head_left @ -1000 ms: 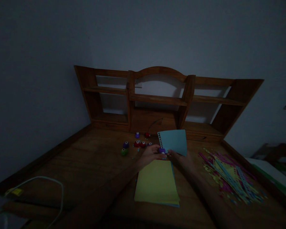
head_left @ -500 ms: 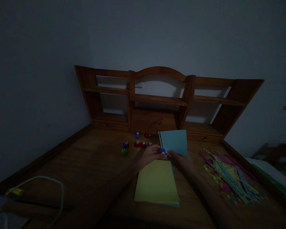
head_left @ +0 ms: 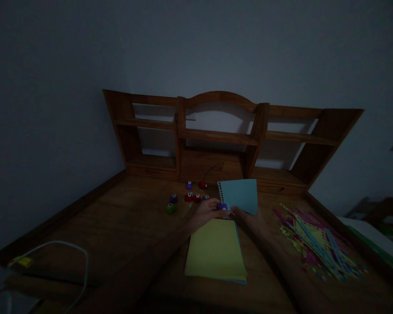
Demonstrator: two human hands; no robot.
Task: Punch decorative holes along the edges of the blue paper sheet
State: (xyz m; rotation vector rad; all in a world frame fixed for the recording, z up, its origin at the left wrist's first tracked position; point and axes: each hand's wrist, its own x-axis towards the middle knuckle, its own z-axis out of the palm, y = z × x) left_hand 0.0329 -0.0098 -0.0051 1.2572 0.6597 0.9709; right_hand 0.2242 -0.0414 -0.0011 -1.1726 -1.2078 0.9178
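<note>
My left hand [head_left: 207, 210] is closed around a small purple craft punch [head_left: 222, 206] with a white part on it. The punch sits at the near left corner of a light blue paper sheet [head_left: 240, 194], whose left edge carries a row of punched holes. My right hand [head_left: 247, 217] grips the near edge of that sheet, its fingertips close beside the punch. Below both hands lies a stack of paper with a yellow sheet [head_left: 214, 250] on top and blue edges showing under it.
Several more punches stand to the left, among them a green one [head_left: 170, 208] and a red one [head_left: 188, 197]. Punched paper strips [head_left: 317, 237] in pink, yellow and blue are heaped at the right. A wooden shelf [head_left: 216, 136] lines the back; a white cable [head_left: 85, 261] loops at front left.
Hardly anything differs. Both hands keep their hold on the punch and the blue sheet, with only a slight shift of the fingers.
</note>
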